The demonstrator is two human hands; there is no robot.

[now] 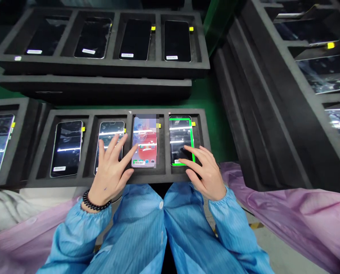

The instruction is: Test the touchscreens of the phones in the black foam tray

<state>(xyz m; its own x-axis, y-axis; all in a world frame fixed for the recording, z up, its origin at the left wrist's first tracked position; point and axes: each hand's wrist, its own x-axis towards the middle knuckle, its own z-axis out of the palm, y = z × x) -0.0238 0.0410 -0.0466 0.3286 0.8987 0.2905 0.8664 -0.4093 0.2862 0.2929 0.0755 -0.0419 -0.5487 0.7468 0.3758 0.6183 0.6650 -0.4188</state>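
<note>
A black foam tray (pixel 166 148) lies in front of me with a smartphone in each compartment. My left hand (pixel 110 165) is spread over the second compartment from the left, partly covering a dark phone (pixel 102 134). Its index finger reaches the left edge of a lit phone (pixel 145 154) with a red and blue home screen. My right hand (pixel 205 169) is open with fingers apart over the rightmost phone (pixel 178 140), whose dark screen has a green line along its border. Two of its fingertips are at that screen. The leftmost phone (pixel 67 146) has a dark screen.
Behind stands another stack of foam trays (pixel 101 64) holding dark phones. A tall tray stack (pixel 261 95) rises at the right, and another tray (pixel 18 152) lies at the left. Pink sleeves of other people (pixel 301 217) flank me. The work surface (pixel 198 91) is green.
</note>
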